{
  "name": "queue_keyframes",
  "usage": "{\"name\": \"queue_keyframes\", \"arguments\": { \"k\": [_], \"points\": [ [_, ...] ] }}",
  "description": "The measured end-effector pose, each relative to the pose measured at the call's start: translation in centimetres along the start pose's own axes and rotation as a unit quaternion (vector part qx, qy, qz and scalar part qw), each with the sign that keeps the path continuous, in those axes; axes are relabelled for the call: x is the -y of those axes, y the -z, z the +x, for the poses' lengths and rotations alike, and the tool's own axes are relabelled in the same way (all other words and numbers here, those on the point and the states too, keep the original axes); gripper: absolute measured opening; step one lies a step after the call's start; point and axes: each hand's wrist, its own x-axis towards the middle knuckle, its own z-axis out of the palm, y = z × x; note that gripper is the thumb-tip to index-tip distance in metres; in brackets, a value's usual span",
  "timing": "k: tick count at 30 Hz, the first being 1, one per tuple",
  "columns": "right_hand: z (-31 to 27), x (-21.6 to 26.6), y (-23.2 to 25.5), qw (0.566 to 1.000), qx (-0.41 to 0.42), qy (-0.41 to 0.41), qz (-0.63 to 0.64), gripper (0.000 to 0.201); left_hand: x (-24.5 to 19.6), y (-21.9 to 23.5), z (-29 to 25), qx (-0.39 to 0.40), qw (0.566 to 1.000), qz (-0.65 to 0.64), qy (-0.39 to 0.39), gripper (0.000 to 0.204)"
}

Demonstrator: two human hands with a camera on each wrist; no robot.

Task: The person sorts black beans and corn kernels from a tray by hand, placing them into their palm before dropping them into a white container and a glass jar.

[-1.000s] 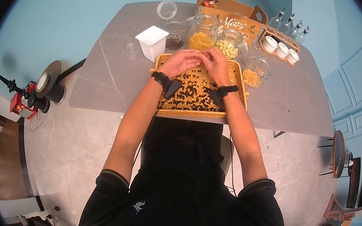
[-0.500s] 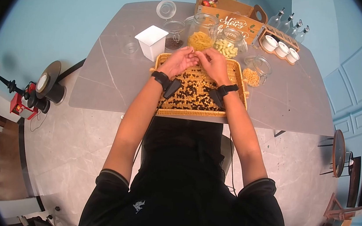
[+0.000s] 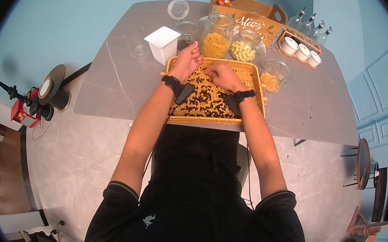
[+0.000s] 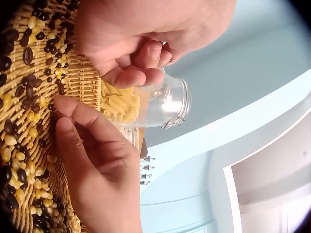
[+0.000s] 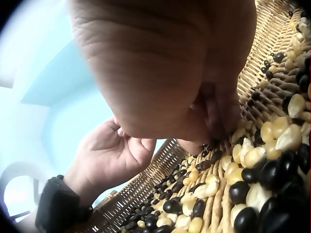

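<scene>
A shallow wicker tray holds a scattered mix of yellow corn kernels, black beans and brown coffee beans. Over its far left part my left hand is raised, palm turned inward and fingers curled. A small dark bean peeks out between its thumb and fingers in the left wrist view. My right hand reaches down into the tray, its fingertips right at the beans. Thumb and index finger of that hand stand slightly apart in the left wrist view.
Behind the tray stand a white square container, a jar of penne pasta and a jar of pale green pieces. A jar of yellow kernels lies right of it. A wooden crate stands at the back.
The hands were together above the tray's far edge and have parted. My right hand has come down toward the beans; the left has turned its palm inward with fingers curled.
</scene>
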Motion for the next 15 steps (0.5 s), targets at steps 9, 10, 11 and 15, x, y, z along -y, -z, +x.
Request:
{"name": "queue_keyframes", "arguments": {
  "k": [9,10,11,15],
  "points": [
    [-0.1,0.6,0.0,0.994,0.049,-0.012,0.099,0.018,-0.2,-0.3,-0.3,-0.012,1.0,0.008,0.004,0.041],
    [0.0,0.4,0.0,0.986,0.068,-0.033,0.148,0.016,-0.2,-0.2,-0.3,-0.015,1.0,0.011,-0.001,0.04],
    [-0.1,0.3,0.0,0.975,0.087,-0.054,0.196,0.015,-0.2,-0.2,-0.3,-0.017,1.0,0.013,-0.006,0.04],
    [-0.4,0.5,1.4,0.954,0.231,-0.098,0.166,0.031,-0.2,-0.2,-0.4,-0.037,0.999,0.008,-0.017,0.039]
  ]
}}
